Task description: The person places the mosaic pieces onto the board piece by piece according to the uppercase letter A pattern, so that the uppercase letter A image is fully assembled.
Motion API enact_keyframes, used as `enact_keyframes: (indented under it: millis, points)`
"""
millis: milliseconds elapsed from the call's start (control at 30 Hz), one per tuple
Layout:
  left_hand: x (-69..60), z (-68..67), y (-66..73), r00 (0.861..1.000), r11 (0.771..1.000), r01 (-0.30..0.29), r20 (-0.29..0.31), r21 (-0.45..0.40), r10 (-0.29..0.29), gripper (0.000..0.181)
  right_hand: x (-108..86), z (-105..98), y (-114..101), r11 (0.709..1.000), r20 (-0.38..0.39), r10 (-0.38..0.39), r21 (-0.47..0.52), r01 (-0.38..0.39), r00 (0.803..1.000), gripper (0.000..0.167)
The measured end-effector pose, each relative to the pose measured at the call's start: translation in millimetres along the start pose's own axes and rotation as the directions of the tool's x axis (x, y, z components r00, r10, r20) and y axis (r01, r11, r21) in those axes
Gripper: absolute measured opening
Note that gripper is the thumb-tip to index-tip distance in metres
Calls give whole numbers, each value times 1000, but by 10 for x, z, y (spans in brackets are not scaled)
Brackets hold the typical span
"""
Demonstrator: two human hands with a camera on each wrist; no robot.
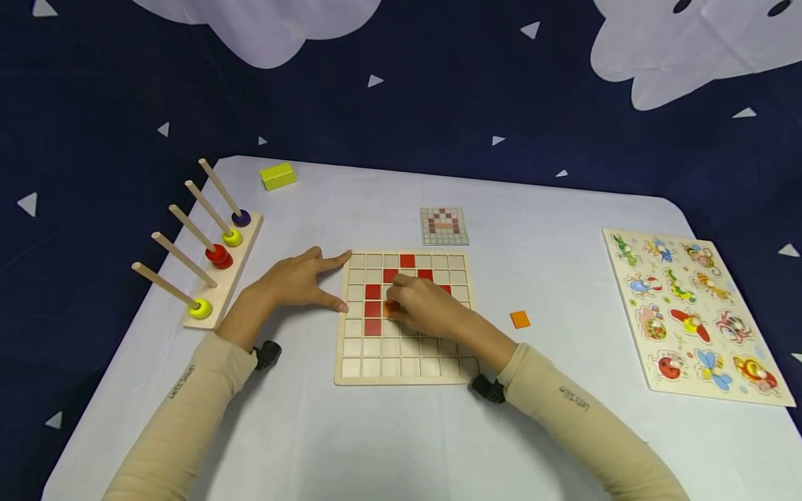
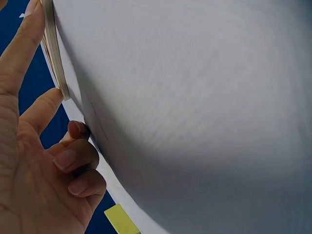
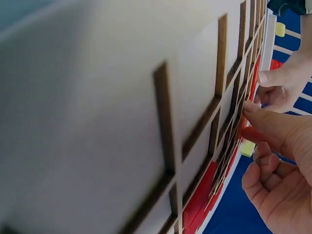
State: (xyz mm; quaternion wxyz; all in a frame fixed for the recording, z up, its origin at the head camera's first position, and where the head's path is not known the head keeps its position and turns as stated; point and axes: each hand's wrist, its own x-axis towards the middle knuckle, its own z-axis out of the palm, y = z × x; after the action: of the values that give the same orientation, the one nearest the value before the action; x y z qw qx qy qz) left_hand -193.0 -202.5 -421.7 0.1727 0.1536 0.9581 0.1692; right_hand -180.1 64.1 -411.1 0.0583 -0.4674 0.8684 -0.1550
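Observation:
A square wooden grid board (image 1: 376, 381) lies on the white table, with several red tiles (image 1: 372, 309) in its cells. My right hand (image 1: 432, 306) reaches over the middle of it. Its fingertips pinch an orange tile (image 1: 389, 311) at a cell beside the red column; the fingers partly cover the tile. In the head view, my left hand (image 1: 294, 280) touches the board's left edge with thumb and index finger spread. The left wrist view shows that hand's other fingers (image 2: 80, 156) curled and holding nothing. Another orange tile (image 1: 520, 319) lies right of the board.
A small pattern card (image 1: 444, 226) lies behind the board. To the left stands a wooden peg rack (image 1: 234, 278) with coloured rings, near a yellow block (image 1: 278, 176). An insect picture board (image 1: 698, 316) is at the right.

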Motion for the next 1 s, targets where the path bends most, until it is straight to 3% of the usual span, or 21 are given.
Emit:
enact_keyframes:
  millis: [400,700,1000]
  points:
    - [10,42,-3,1000,1000,5,4,-3,-5,109,-175,-101,49,993,52,72,93,-77,996,27]
    - [9,32,4,1000,1000,12,4,0,-12,111,-547,-267,267,965,25,198,173,-199,980,30]
    - [5,-2,15,1000,1000,13,5,-3,-13,111,-935,-377,479,954,-26,272,140,-266,962,28]
